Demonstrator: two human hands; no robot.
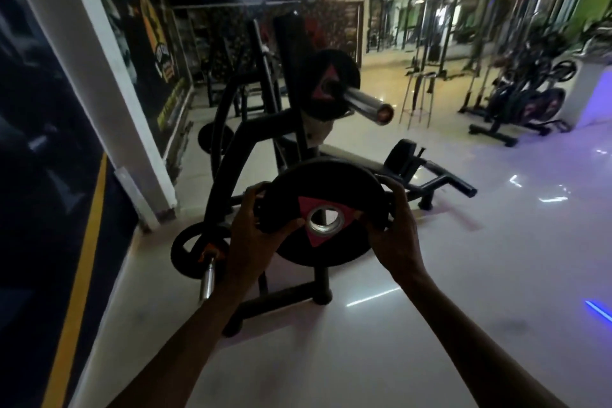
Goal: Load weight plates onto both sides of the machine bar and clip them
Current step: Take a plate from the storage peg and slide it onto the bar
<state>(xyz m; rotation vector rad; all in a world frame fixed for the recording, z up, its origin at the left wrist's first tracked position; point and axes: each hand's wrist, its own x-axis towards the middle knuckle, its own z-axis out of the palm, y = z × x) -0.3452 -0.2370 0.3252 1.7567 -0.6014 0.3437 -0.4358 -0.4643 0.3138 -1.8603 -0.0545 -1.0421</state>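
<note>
I hold a black weight plate (334, 189) with a pink triangle and a steel centre hole in front of me, face toward me. My left hand (255, 228) grips its left edge and my right hand (395, 222) grips its right edge. Above and beyond it, the machine bar's chrome sleeve (367, 103) points toward me to the right. One black plate with a pink triangle (326, 79) sits on that sleeve against the machine. No clip is visible on the bar.
The black machine frame (231, 149) stands just behind the held plate, its feet on the glossy floor. A smaller black plate on a chrome storage peg (198, 252) sits low at the left. A wall runs along the left. Exercise bikes (530, 99) stand at the far right.
</note>
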